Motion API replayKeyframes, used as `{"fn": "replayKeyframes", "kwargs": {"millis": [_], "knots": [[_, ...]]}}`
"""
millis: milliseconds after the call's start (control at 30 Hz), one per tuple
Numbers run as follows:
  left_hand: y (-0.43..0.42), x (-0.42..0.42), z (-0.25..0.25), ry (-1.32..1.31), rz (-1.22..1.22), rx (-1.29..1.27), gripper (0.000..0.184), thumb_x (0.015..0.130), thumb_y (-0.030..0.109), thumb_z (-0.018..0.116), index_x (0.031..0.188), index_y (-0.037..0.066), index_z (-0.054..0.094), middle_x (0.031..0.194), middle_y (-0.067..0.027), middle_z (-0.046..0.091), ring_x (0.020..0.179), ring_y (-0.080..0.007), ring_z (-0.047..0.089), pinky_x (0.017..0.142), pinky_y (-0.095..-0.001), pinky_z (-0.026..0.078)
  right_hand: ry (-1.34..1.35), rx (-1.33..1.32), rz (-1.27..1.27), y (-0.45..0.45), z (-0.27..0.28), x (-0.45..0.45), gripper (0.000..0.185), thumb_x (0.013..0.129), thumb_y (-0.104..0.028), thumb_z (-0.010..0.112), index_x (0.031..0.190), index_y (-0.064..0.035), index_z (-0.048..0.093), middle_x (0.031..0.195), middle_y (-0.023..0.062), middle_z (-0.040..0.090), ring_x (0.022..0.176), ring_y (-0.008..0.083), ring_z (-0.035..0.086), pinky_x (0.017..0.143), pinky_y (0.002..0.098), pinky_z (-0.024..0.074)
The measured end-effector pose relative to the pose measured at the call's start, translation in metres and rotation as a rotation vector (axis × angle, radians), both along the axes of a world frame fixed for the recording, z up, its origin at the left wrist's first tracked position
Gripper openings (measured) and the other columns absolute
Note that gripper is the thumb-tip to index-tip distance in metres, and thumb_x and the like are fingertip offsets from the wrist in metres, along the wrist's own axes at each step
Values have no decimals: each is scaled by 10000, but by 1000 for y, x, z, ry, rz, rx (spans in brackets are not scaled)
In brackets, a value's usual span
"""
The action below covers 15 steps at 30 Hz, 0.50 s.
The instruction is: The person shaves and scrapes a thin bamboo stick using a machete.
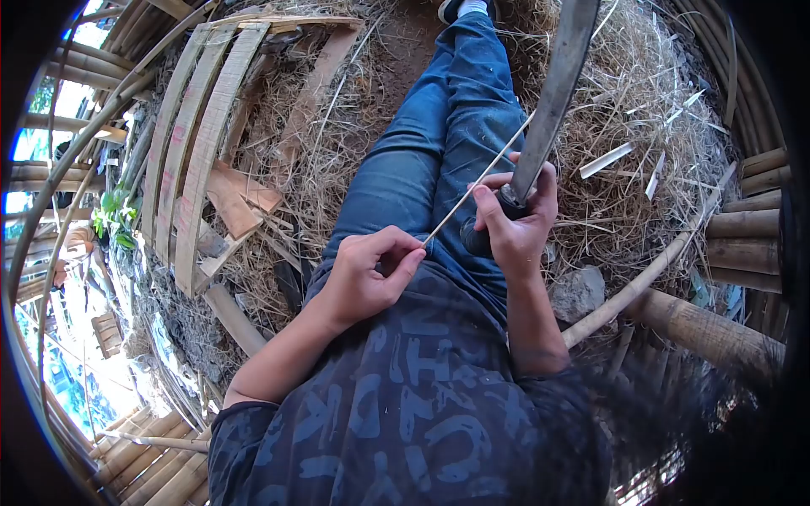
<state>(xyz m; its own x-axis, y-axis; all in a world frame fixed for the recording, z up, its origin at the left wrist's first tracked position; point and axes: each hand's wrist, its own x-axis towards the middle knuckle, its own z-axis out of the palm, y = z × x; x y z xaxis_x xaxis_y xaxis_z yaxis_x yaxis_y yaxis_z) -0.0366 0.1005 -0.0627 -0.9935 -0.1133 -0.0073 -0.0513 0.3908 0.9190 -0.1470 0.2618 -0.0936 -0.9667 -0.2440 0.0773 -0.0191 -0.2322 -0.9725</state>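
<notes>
Below, dry tangled straw (629, 223) lies over the brown ground (407, 52) near round bamboo poles (744, 223), and above the blue jeans (392, 160) the left hand (371, 274) pinches with its fingers a thin, straight stick (474, 189), while the right hand (519, 223) grasps the dark handle (511, 202) of a long metal knife (557, 93).

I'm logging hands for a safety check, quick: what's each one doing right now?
Left hand: closed, pinching a thin stick near one end.
Right hand: closed, holding a long-bladed knife by its handle.
</notes>
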Motion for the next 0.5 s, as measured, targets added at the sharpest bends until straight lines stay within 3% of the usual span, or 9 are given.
{"fn": "replayKeyframes", "kwargs": {"millis": [500], "knots": [[0,0,-5,0,-26,-46,19,800,-2,655,813,-4,641,577,-38,592,494,-78,553,487,-209,415,-16,-27,11,2,-9,-1,427,813,87,563,1180,-30,380,715,59,603,503,50,528,460,173,402]]}}
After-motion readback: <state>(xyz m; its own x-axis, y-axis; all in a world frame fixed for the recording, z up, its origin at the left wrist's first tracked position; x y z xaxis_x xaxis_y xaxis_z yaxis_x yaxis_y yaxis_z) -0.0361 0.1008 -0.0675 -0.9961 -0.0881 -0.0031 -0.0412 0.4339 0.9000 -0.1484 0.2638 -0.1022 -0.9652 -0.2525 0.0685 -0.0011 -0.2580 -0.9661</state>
